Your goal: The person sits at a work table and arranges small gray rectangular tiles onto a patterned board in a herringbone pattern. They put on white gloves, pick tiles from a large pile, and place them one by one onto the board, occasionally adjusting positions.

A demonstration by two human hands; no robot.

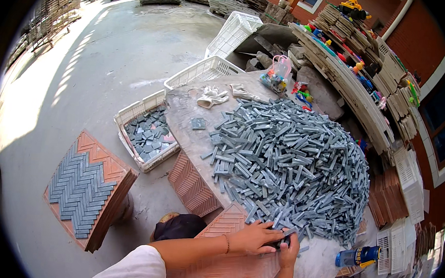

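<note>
A: Nearest first?
B: Red-brown panel with a moulded zigzag pattern (pixel 223 272), under both forearms. At its right edge, right hand (pixel 291 251): fingers curled, thumb and forefinger seemingly pinching a slim blue-grey stone strip (pixel 290 231). Left hand (pixel 256 238) alongside: fingers stretched, slightly fanned, tips close to the strip. Cannot tell whether they grip anything underneath.

A: Risks?
B: My guess: strip slips if the pinch slackens while left fingertips push against it. It would vanish among its like in the big loose heap of blue-grey strips (pixel 288 159) just beyond. Knocking that heap's near edge could slide pieces onto the panel.

A: Strip's lie?
B: Long axis slantwise; one end back toward the left fingers, the other away and rightward. Fingers cover part.

A: Farther out?
B: Blue plastic bottle (pixel 357 256), right. Left, red-brown panel stack topped with herringbone-set grey strips (pixel 82 194). Then white plastic crate (pixel 155 161) of dark square chips (pixel 148 134); pale cloth gloves (pixel 213 97) past the heap's left flank.
</note>
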